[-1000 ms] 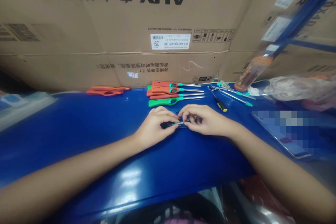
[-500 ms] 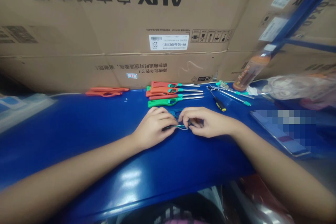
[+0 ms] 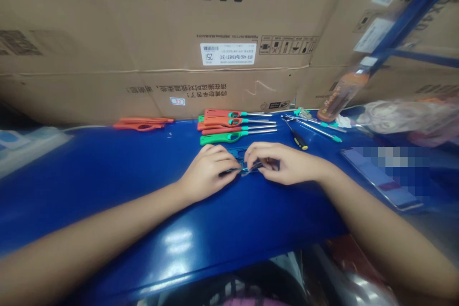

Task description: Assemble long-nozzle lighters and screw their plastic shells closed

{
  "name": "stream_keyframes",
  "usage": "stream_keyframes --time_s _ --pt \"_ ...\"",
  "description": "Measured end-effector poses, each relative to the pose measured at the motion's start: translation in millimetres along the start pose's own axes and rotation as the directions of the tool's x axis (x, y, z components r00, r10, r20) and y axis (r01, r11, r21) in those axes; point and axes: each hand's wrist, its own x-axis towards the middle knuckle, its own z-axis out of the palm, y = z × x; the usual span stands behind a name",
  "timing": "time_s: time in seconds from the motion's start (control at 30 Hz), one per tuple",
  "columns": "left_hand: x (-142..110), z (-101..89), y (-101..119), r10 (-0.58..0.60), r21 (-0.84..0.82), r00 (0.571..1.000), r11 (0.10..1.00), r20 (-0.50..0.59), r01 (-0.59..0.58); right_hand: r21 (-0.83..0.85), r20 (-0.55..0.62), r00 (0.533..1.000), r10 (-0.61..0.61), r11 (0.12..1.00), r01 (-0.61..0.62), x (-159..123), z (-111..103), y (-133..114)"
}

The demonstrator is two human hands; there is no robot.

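Over the blue table, my left hand (image 3: 208,172) is closed, thumb and fingers pinching one end of a small teal-and-clear part (image 3: 245,170). From the other side my right hand (image 3: 285,165) reaches in with bent fingers, its fingertips closed at a thin pale wire or tube at that part; their exact grip is partly hidden. Just behind the fingers lies a blue lighter shell (image 3: 236,153), half covered by my hands. Beyond it is a stack of red and green long-necked lighters (image 3: 222,138) with metal tubes pointing right.
Orange lighter shells (image 3: 141,124) lie at the back left. Back right are a black-and-yellow screwdriver (image 3: 299,140), metal lighter tubes (image 3: 319,130), a drink bottle (image 3: 342,95) and a plastic bag (image 3: 390,117). A phone (image 3: 383,179) lies right. A large cardboard box (image 3: 143,52) stands behind the table.
The thin pale wire between my fingers has gone from a low curve to a straighter, slanted line. My hands stay nearly in place; the view has shifted slightly.
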Motion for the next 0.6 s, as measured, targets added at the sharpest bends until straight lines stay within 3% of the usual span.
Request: stream_keyframes --time_s 0.13,0.33,0.6 --pt "-0.4 -0.3 -0.2 -0.007 -0.003 1.0 1.0 0.003 0.007 -0.148 -0.094 0.992 0.086 0.984 -0.1 -4.3 -9.5 5.2" --pt "0.3 0.6 -1.1 0.0 0.008 1.0 1.0 0.004 0.0 -0.176 0.029 0.955 0.295 0.942 -0.286 -9.0 -23.5 11.8" --pt "1.5 0.2 -1.1 -0.032 0.02 0.999 0.999 0.025 0.032 -0.144 0.06 0.924 0.378 0.919 -0.367 -16.3 -34.9 8.9"
